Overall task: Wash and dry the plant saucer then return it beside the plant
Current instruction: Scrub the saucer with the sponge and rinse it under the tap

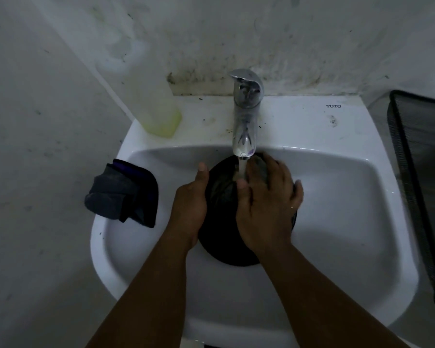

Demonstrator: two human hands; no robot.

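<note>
Head: saucer (224,197) between hands (wet)

We see a black saucer (224,237) in a white basin (337,197), a chrome tap (245,114), a pale yellow-green bottle (161,114), a dark grey cloth (122,192) edged in purple, and a black mesh basket (422,172).
</note>
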